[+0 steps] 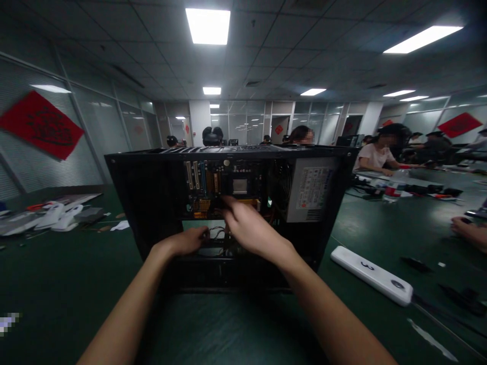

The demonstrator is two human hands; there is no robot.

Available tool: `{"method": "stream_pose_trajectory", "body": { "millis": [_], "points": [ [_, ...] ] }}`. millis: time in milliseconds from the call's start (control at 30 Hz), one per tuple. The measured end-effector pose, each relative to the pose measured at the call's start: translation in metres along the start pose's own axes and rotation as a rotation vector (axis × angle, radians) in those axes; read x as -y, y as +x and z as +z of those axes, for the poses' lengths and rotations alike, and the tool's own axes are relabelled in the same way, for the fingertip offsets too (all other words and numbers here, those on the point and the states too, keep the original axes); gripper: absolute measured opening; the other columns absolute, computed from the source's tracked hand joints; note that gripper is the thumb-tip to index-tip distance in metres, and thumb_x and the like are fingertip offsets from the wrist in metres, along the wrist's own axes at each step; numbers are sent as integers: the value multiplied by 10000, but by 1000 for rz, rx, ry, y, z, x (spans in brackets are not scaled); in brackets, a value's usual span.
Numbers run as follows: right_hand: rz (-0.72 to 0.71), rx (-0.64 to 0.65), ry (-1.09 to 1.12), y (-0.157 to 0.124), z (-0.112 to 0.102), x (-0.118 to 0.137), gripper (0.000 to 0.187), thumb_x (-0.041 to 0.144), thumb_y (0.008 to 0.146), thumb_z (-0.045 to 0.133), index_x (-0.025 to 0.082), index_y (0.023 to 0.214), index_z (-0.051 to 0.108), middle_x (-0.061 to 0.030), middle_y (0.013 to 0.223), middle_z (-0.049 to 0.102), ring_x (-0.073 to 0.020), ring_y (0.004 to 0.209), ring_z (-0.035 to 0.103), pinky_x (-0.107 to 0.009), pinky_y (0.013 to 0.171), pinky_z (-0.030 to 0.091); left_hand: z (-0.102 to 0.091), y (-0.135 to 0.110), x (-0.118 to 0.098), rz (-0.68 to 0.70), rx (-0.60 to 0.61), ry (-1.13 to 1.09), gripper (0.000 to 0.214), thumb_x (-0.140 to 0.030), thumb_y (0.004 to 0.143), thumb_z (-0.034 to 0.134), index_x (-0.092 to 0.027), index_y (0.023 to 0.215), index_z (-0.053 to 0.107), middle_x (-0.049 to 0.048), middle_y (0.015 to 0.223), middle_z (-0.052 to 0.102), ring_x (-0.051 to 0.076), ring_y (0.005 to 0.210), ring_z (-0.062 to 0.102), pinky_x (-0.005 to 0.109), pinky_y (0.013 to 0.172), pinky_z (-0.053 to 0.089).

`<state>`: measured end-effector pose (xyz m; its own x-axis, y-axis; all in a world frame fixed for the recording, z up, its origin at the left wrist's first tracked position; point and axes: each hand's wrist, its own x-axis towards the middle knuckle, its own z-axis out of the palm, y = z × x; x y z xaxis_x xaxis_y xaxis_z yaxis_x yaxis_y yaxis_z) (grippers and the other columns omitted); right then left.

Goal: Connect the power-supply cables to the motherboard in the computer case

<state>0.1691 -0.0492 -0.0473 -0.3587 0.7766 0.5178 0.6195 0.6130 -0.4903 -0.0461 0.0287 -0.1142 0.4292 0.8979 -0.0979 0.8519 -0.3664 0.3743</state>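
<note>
Case [224, 276], black and open toward the viewer, stands upright on a green counter [213, 329], in the middle of the view, with two bare forearms reaching into it. Inside, a board [251, 177] with slots and a square chip fills the upper middle; a pale, labelled power supply [310, 190] sits at upper right. The left hand [189, 240] is low in the case, fingers curled closely together beside thin wires [218, 232]; whether it grips them cannot be told. The right hand [243, 223] is higher, fingers bent toward the board's lower edge; its fingertips are lost in shadow, so its hold cannot be told either. On the counter right of the case lies a white strip [372, 275] marked 3. Farther back, a bottle [392, 190] stands near a seated person [375, 156].
</note>
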Motion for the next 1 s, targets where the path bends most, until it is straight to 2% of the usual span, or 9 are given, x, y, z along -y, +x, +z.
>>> {"method": "stream_pose_trajectory", "body": {
  "millis": [100, 233, 367, 433, 500, 633, 767, 867, 1000],
  "points": [
    [-53, -278, 159, -4, -22, 9, 394, 208, 978, 378, 140, 1327, 548, -129, 1153, 677, -241, 1072, 640, -386, 918, 499, -4, -3, 2, -19, 121, -28, 395, -196, 844, 465, -186, 1200, 635, 92, 1272, 658, 248, 1137, 620, 324, 979, 455],
    [-130, -480, 298, -15, -48, 13, 340, 296, 951, 503, 188, 1253, 618, -83, 1088, 683, -231, 1025, 643, -373, 844, 538, -22, -17, -7, -9, 17, 11, 380, -361, 908, 440, -195, 1135, 695, 85, 1182, 700, 253, 1053, 646, 313, 904, 476],
    [-68, -341, 492, -22, -63, 12, 333, 354, 919, 575, 185, 1201, 635, -19, 771, 651, -146, 633, 613, -249, 525, 502, -36, -34, -22, -77, 153, 116, 420, -487, 893, 475, -214, 1090, 726, 71, 1070, 737, 261, 928, 685, 315, 812, 500],
    [7, -234, 584, -21, -62, 10, 342, 370, 916, 579, 180, 1199, 611, 21, 678, 599, -89, 464, 505, -200, 405, 411, -35, -38, -26, -79, 169, 122, 498, -542, 883, 487, -218, 1209, 678, 80, 1204, 694, 281, 1053, 657, 338, 912, 483],
    [68, -136, 655, -16, -56, 7, 353, 381, 910, 583, 169, 1193, 588, 37, 673, 580, -60, 410, 442, -176, 361, 366, -33, -37, -30, -36, 85, 90, 589, -550, 880, 504, -203, 1351, 574, 98, 1388, 577, 294, 1239, 558, 358, 1046, 410],
    [115, 13, 747, -5, -41, -2, 366, 388, 895, 592, 143, 1165, 603, 31, 707, 574, -47, 423, 433, -167, 364, 366, -32, -33, -43, 196, -110, -78, 532, -411, 894, 536, -202, 1383, 525, 81, 1466, 501, 266, 1337, 465, 370, 1140, 319],
    [155, -20, 745, 1, -33, -9, 360, 378, 885, 602, 135, 1144, 658, 4, 739, 614, -45, 436, 415, -175, 378, 326, -44, -43, -67, 395, -172, -415, 540, -391, 876, 592, -176, 1367, 523, 98, 1389, 571, 257, 1244, 547, 394, 1104, 391],
    [141, -70, 693, 1, -33, -11, 368, 416, 903, 576, 142, 1110, 708, 5, 682, 620, -55, 437, 408, -180, 388, 313, -51, -55, -85, 436, -197, -615, 581, -407, 842, 652, -146, 1349, 536, 131, 1324, 612, 260, 1108, 625, 404, 1012, 481],
    [-8, -72, 631, 1, -31, -10, 296, 360, 889, 608, 173, 1071, 748, -31, 843, 726, -142, 709, 649, -252, 639, 527, -48, -61, -103, 395, -311, -815, 545, -405, 816, 701, -114, 1268, 606, 138, 1199, 678, 252, 1012, 663, 376, 925, 531]
  ]
}}
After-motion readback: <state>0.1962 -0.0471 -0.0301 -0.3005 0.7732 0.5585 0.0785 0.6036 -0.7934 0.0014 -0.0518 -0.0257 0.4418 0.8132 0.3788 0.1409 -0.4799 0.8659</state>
